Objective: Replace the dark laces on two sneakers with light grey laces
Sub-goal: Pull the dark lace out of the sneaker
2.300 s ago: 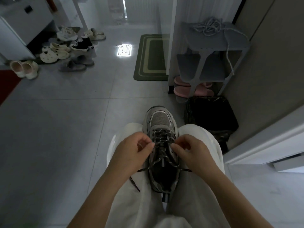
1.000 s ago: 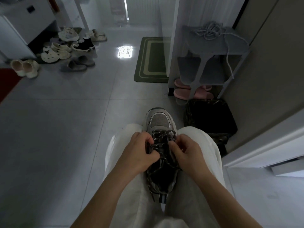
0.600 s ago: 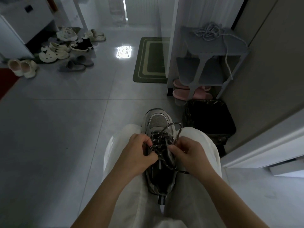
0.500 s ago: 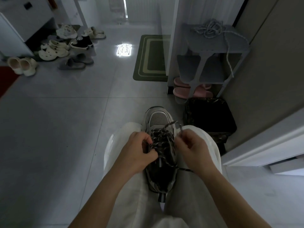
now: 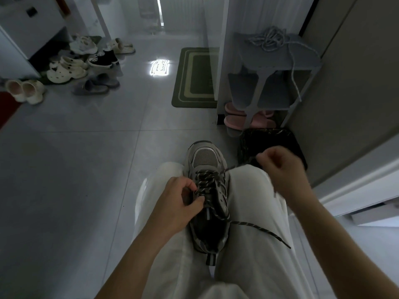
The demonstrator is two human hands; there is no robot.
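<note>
The sneaker (image 5: 205, 158) lies toe-away between our thighs (image 5: 254, 212) as our right hand (image 5: 280, 167) pinches the lace (image 5: 206, 180) taut, up and right of it, and our left hand (image 5: 179, 199) pinches the crossings on its left

The sneaker (image 5: 205, 156) is grey with a silvery mesh toe; its lace (image 5: 254, 225) is black flecked with white. The trousers (image 5: 254, 190) are off-white, the mat (image 5: 194, 83) green with paler concentric bands, the slippers (image 5: 234, 120) pink, the coiled laces (image 5: 267, 39) light grey.
</note>
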